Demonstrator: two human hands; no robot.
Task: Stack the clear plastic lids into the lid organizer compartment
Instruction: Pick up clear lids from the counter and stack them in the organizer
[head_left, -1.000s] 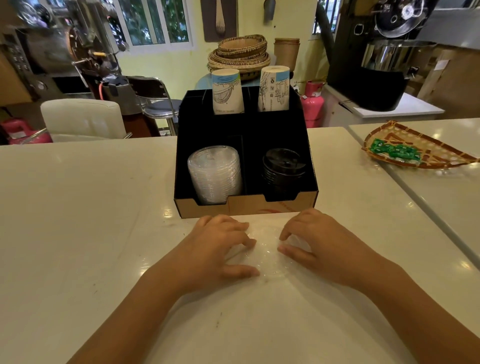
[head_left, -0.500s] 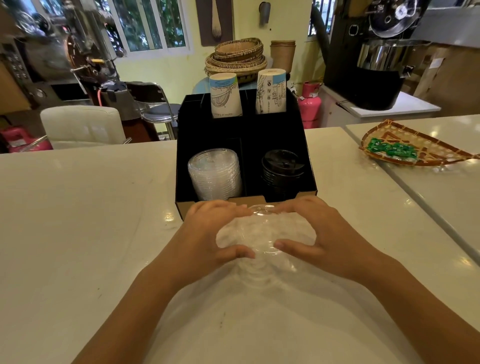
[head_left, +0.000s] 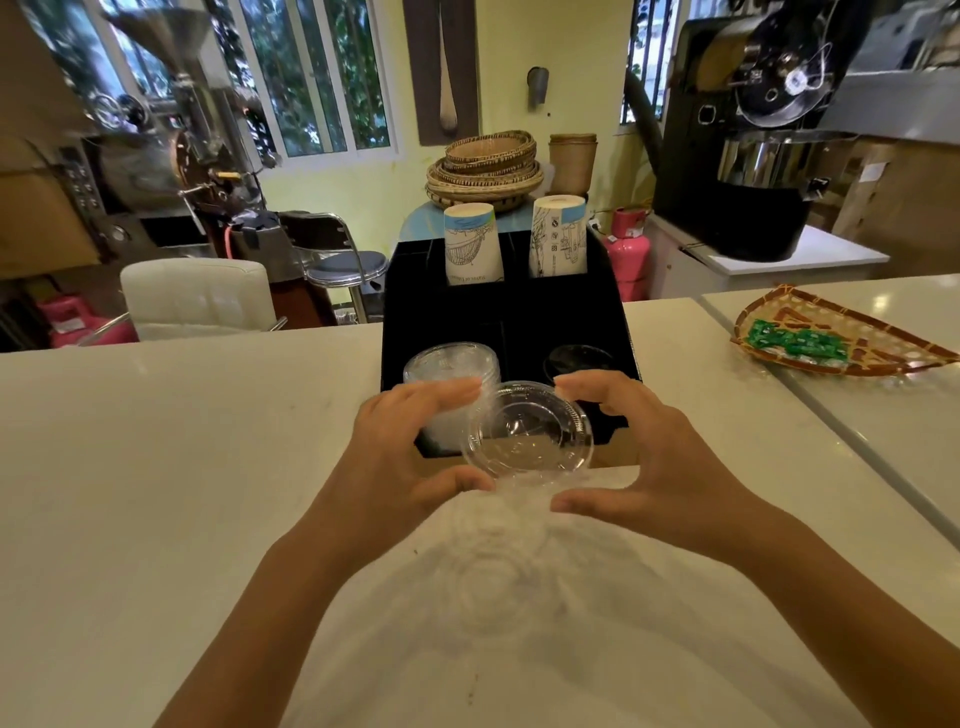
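A clear plastic lid (head_left: 530, 431) is held up in the air between both hands, tilted toward me, just in front of the organizer's front wall. My left hand (head_left: 410, 447) grips its left rim and my right hand (head_left: 649, 452) grips its right rim. The black lid organizer (head_left: 441, 312) stands on the white counter behind the lid. Its front left compartment holds a stack of clear lids (head_left: 449, 364), partly hidden by my left fingers. The front right compartment holds black lids (head_left: 576, 358).
Two stacks of paper cups (head_left: 472, 244) stand in the organizer's rear compartments. A woven tray (head_left: 841, 338) with green packets lies on the counter at the right. White counter (head_left: 156, 467) extends left and toward me. A seam runs down the counter at the right.
Both hands lifted the clear lid off the counter and carried it up and forward toward the organizer. The camera view also shifted closer to the organizer.
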